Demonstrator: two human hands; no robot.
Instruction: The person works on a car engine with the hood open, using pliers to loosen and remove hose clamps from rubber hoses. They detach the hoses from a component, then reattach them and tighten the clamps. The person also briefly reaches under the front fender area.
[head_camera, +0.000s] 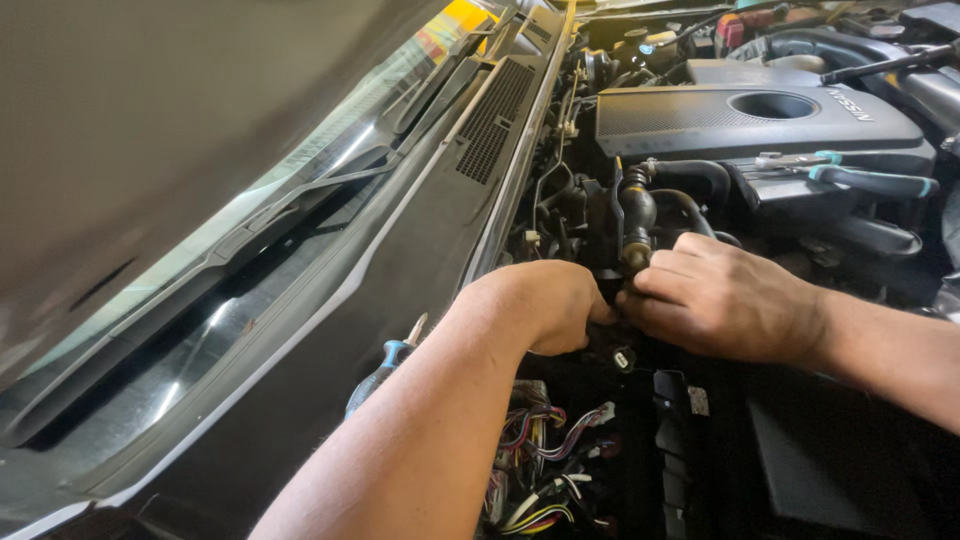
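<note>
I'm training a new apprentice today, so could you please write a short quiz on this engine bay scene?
1. True or false: both hands meet low beside the black hose.
2. Which tool lies on the engine cover? A hammer, B pliers, C tape measure.
3. What rests by the left forearm, near the cowl?

Key
1. True: left hand and right hand touch there.
2. B, teal-handled pliers.
3. A blue-handled screwdriver.

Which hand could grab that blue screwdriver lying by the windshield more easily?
Probably the left hand. Its forearm passes right beside the blue-handled screwdriver resting on the cowl panel. The right hand sits farther off, over the engine bay near the black hose, and would have to cross over the left.
</note>
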